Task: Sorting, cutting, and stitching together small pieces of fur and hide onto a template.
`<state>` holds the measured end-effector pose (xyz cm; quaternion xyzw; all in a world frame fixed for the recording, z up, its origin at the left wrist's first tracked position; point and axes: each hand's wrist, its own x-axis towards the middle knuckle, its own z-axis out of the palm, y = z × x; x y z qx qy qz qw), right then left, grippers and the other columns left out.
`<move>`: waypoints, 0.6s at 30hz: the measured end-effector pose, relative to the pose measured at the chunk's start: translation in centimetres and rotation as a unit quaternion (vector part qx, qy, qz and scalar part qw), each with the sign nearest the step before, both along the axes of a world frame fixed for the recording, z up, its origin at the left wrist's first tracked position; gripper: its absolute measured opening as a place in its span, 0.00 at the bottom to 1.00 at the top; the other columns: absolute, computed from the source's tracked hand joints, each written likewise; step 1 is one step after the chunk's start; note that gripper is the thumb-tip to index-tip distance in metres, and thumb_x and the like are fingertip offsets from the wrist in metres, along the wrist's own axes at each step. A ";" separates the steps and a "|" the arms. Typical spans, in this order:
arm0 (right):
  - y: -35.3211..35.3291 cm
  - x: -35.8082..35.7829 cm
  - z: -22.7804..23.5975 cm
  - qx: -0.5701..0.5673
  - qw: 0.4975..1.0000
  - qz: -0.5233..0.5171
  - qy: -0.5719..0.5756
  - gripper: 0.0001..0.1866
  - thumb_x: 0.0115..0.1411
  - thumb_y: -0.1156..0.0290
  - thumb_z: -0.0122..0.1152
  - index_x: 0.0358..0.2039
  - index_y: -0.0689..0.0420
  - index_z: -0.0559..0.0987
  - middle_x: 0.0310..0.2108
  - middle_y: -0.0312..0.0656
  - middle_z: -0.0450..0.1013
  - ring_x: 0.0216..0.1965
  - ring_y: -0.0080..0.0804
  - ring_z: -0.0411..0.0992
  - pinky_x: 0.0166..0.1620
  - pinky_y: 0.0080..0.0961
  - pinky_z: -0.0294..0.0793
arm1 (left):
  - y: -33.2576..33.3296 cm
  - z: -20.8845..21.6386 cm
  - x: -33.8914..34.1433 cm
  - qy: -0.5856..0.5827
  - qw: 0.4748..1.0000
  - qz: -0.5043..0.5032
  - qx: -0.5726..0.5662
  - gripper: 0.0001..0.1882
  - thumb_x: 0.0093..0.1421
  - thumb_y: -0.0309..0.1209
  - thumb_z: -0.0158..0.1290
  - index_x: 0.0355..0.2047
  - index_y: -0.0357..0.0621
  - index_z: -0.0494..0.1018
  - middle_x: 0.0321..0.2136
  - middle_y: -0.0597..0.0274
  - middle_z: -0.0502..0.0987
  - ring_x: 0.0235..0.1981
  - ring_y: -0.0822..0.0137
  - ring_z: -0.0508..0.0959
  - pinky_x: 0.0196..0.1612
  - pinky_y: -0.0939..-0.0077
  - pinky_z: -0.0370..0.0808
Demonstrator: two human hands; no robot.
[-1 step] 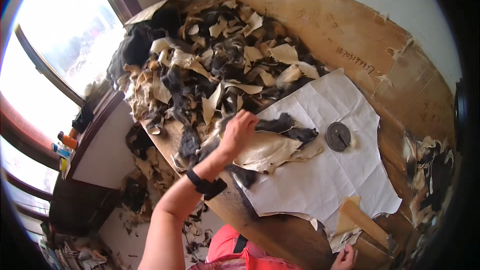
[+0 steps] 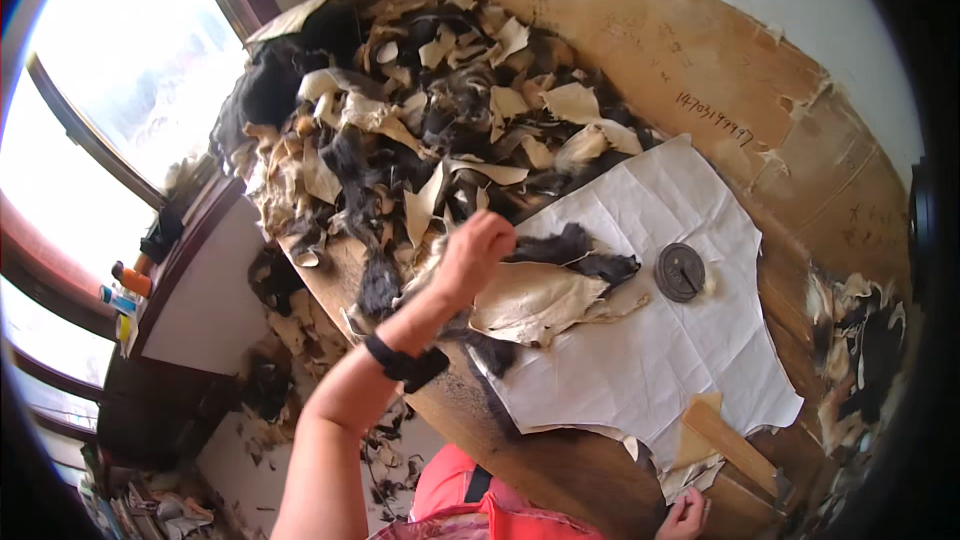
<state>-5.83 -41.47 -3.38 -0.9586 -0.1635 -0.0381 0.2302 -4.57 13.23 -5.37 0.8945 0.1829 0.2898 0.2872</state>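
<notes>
My left hand [image 2: 478,252], with a black band on its wrist, is closed above the left end of a cream piece of hide [image 2: 540,300]. Dark fur shows along that piece's edges. What the fingers grip, if anything, is hidden. Beneath the hide lies a large white sheet [image 2: 590,385], creased and cut to a shape. On the sheet's right part rests a round dark disc [image 2: 681,272]. At the lower edge of the view my right hand [image 2: 684,515] has its fingers curled, close to a pale scrap [image 2: 690,477]; its contents cannot be made out.
A big heap of fur and hide scraps [image 2: 440,110] covers the table's far left. A flat wooden piece [image 2: 730,445] lies at the sheet's near edge. Cardboard [image 2: 690,50] lines the wall. More scraps [image 2: 860,340] are at right. Bottles [image 2: 130,280] stand on the windowsill.
My left hand has shifted very slightly upward and left; the hide under it looks the same. The right hand has barely moved.
</notes>
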 end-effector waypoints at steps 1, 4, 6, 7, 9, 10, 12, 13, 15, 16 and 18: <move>0.7 -0.5 -0.6 0.020 0.999 -0.035 0.016 0.11 0.60 0.74 0.58 0.42 0.62 0.79 0.38 0.56 0.75 0.39 0.56 0.72 0.48 0.44 0.71 | 1.3 1.2 -0.1 -0.038 0.997 -0.054 -0.038 0.01 0.59 0.24 0.54 0.32 0.41 0.76 0.30 0.62 0.75 0.30 0.65 0.77 0.34 0.73 0.74; 2.2 -2.3 -2.9 0.004 0.999 -0.053 0.001 0.10 0.60 0.74 0.58 0.41 0.63 0.79 0.38 0.56 0.75 0.38 0.55 0.72 0.47 0.43 0.71 | 4.7 4.5 -3.6 0.100 0.981 -0.016 -0.164 0.07 0.53 0.27 0.63 0.33 0.41 0.79 0.23 0.66 0.75 0.29 0.75 0.76 0.32 0.78 0.73; 3.4 -3.0 -3.9 0.000 0.994 -0.101 -0.049 0.11 0.61 0.72 0.57 0.41 0.64 0.78 0.39 0.54 0.75 0.39 0.54 0.73 0.46 0.41 0.72 | 6.4 3.5 -6.5 0.161 0.976 -0.060 -0.134 0.09 0.50 0.29 0.66 0.31 0.41 0.80 0.22 0.64 0.75 0.28 0.72 0.76 0.31 0.76 0.74; 3.7 -3.3 -4.4 -0.002 0.994 -0.098 -0.048 0.11 0.61 0.72 0.57 0.41 0.64 0.78 0.39 0.54 0.75 0.39 0.54 0.73 0.46 0.41 0.72 | 6.1 2.0 -8.6 0.144 0.978 -0.112 -0.104 0.10 0.49 0.29 0.67 0.30 0.40 0.80 0.23 0.63 0.75 0.28 0.70 0.77 0.31 0.75 0.74; 3.7 -3.5 -5.2 0.016 0.990 -0.122 -0.074 0.12 0.62 0.71 0.57 0.42 0.65 0.78 0.39 0.53 0.76 0.41 0.51 0.73 0.47 0.40 0.72 | 3.4 -1.1 -11.1 0.176 0.981 -0.069 -0.045 0.12 0.49 0.29 0.64 0.34 0.42 0.77 0.33 0.56 0.74 0.36 0.56 0.77 0.40 0.69 0.75; 3.9 -3.3 -5.2 0.012 0.990 -0.123 -0.074 0.12 0.62 0.71 0.57 0.42 0.65 0.78 0.39 0.53 0.76 0.41 0.51 0.73 0.47 0.40 0.72 | 2.7 -2.1 -11.6 0.158 0.985 -0.070 -0.002 0.10 0.51 0.26 0.62 0.34 0.41 0.76 0.35 0.55 0.74 0.38 0.56 0.76 0.42 0.69 0.74; 4.6 -2.7 -5.0 0.025 0.990 -0.135 -0.034 0.13 0.62 0.70 0.57 0.42 0.66 0.78 0.39 0.53 0.76 0.41 0.49 0.74 0.47 0.37 0.72 | 2.5 -3.1 -12.4 0.107 0.992 -0.045 -0.053 0.08 0.53 0.22 0.59 0.34 0.40 0.75 0.36 0.55 0.73 0.40 0.56 0.75 0.43 0.71 0.74; 5.3 -2.3 -4.5 0.023 0.990 -0.137 -0.036 0.13 0.62 0.70 0.57 0.42 0.66 0.78 0.39 0.53 0.76 0.41 0.49 0.74 0.47 0.37 0.72 | 2.5 -3.2 -12.3 0.075 0.986 -0.023 -0.147 0.06 0.54 0.20 0.57 0.33 0.39 0.74 0.36 0.56 0.73 0.41 0.58 0.75 0.44 0.72 0.73; 6.9 -1.5 -3.2 0.003 0.995 -0.074 -0.069 0.12 0.62 0.70 0.58 0.42 0.66 0.79 0.39 0.52 0.77 0.41 0.49 0.74 0.47 0.35 0.73 | 4.5 -4.2 -13.6 -0.067 0.964 -0.019 -0.255 0.08 0.58 0.21 0.55 0.38 0.40 0.72 0.36 0.63 0.75 0.39 0.65 0.76 0.44 0.72 0.75; 6.4 -1.0 -3.7 -0.001 0.994 -0.077 -0.072 0.12 0.62 0.70 0.58 0.42 0.66 0.79 0.39 0.52 0.77 0.41 0.49 0.74 0.47 0.35 0.73 | 5.2 -3.4 -14.0 -0.119 0.908 -0.030 -0.401 0.08 0.61 0.24 0.54 0.41 0.40 0.73 0.39 0.62 0.76 0.40 0.65 0.77 0.44 0.71 0.76; 5.1 0.6 -5.2 0.087 0.991 -0.007 -0.102 0.08 0.60 0.81 0.55 0.40 0.65 0.76 0.36 0.44 0.72 0.30 0.33 0.70 0.33 0.26 0.70 | 6.2 -1.1 -14.4 -0.168 0.828 -0.041 -0.533 0.09 0.63 0.26 0.52 0.43 0.41 0.73 0.42 0.61 0.77 0.41 0.65 0.78 0.45 0.69 0.77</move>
